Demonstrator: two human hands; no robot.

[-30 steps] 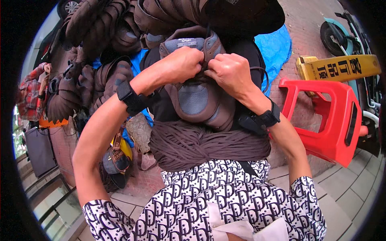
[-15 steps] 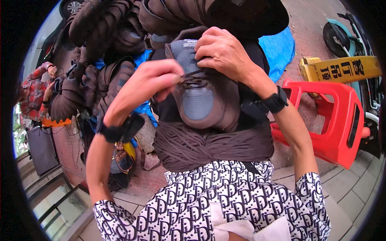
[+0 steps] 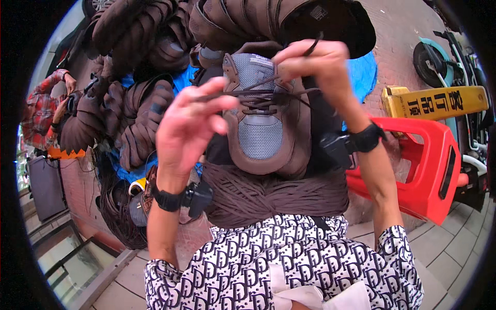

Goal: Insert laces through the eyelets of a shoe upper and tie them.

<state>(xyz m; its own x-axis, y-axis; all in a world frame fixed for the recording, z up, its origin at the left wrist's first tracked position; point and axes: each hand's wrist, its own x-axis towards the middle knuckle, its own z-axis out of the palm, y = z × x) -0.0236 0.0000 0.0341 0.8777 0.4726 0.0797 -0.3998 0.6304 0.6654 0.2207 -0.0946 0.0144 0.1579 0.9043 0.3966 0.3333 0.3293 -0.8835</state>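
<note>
In front of me rests a brown shoe upper (image 3: 261,138) with grey mesh on its toe and tongue, toe toward me. A dark shoelace (image 3: 248,94) is threaded through its lower eyelets. My left hand (image 3: 191,124), to the left of the upper, is closed on a length of this lace drawn out sideways; its fingers are slightly blurred. At the upper right, my right hand (image 3: 318,64) pinches a lace, whose tip sticks up above the fingers. Across my lap lies a thick bundle of brown laces (image 3: 279,196).
Stacked brown shoe uppers (image 3: 232,23) rise beyond my hands, with more uppers (image 3: 139,119) to the left on blue sheeting (image 3: 361,75). A red plastic stool (image 3: 429,170) and a yellow sign board (image 3: 436,103) stand at right. Another person in a plaid sleeve (image 3: 44,111) handles uppers at far left.
My right hand has moved right and a little down, drawing lace out. My left hand has shifted left and down and turned its palm up, with lace now stretched from it to the shoe upper.
</note>
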